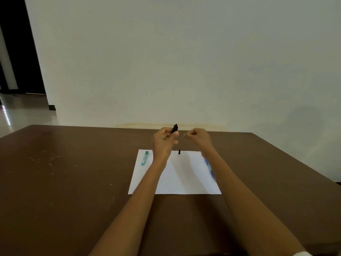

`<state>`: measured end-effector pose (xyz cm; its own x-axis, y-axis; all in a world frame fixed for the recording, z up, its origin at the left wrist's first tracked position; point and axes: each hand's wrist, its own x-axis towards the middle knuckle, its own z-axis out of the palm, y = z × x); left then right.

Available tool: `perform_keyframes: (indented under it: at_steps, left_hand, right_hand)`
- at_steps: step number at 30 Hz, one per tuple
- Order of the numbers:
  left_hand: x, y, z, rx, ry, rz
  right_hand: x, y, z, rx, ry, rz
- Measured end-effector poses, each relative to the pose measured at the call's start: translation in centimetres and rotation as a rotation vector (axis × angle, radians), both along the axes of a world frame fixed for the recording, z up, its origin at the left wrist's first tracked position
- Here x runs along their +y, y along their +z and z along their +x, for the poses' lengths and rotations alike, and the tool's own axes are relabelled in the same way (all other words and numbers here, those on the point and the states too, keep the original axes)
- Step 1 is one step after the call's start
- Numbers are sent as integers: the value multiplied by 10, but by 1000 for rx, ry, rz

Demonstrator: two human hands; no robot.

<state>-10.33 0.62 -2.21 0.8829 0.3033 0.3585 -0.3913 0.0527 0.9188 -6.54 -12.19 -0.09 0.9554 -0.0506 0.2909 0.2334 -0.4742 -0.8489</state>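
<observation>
My left hand [163,143] is raised above the far edge of a white sheet of paper [181,174] and grips a short black pen-like barrel [174,128], whose tip points up and away. Just to the right of it, my right hand [198,137] is at the same height with its fingers curled and fingertips pinched together. Anything between those fingertips is too small to make out. A small black cap [179,152] lies on the paper's far edge, below the gap between the hands.
The paper lies on a brown table [73,172] that stands against a pale wall. A teal lead case [144,158] rests on the sheet's far left corner. A blue object [209,168] lies at the paper's right edge, partly hidden by my right forearm.
</observation>
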Motion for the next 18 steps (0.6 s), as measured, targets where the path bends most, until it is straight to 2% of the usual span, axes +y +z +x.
perform_keyframes:
  at_steps: [3,7,18]
  left_hand:
    - [2,-2,-1,8,35,19]
    - [3,-1,-5,0,61,10]
    - [2,1,-6,-75,150,125]
  right_hand:
    - [9,15,-7,10,174,276]
    - [17,25,-13,38,329,461]
    - [16,28,-19,24,392,472]
